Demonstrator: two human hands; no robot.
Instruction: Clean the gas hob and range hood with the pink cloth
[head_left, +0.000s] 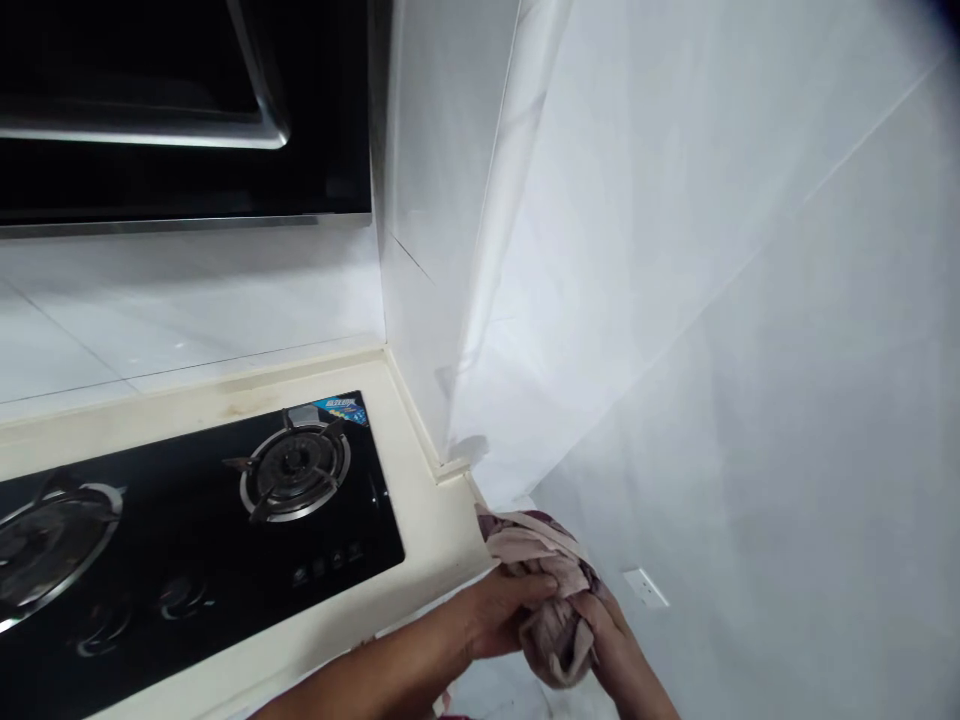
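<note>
A crumpled cloth (551, 560), pale pinkish-brown with darker purple patches, is bunched up between my two hands just past the counter's right end. My left hand (504, 608) grips it from the left, with the thumb laid over the folds. On the other side my right hand (606, 630) is closed round the cloth, its fingers partly hidden by the fabric. A loose end of the cloth hangs below my hands.
To the left, a black glass gas hob (225, 540) with two burners is set in a cream countertop (424, 530). Above it hangs a dark range hood (322, 185). White tiled walls (450, 150) surround the corner, and a wall socket (645, 588) is at the right.
</note>
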